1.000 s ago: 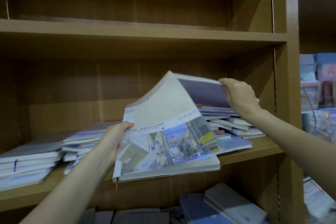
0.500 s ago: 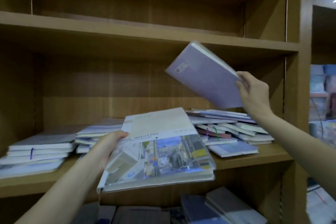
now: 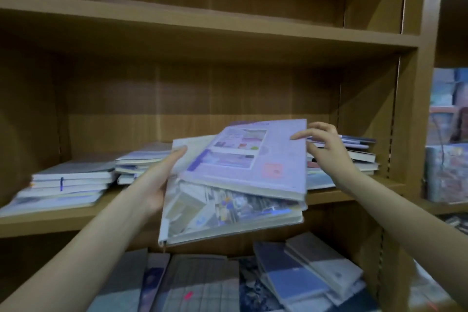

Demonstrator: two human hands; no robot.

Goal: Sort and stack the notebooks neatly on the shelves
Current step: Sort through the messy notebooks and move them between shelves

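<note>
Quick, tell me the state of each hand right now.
Left hand: grips the left edge of the street-photo notebook, which carries the lilac notebook.
Right hand: open, fingertips at the lilac notebook's right edge.

The shelf [image 3: 202, 30] looks like wood-grain laminate, smooth and matt brown. The lilac notebook [image 3: 253, 159] has a smooth printed cover under a faintly shiny clear wrap. The photo-covered notebook [image 3: 228, 213] beneath it shows glossy film and cream paper edges.
</note>
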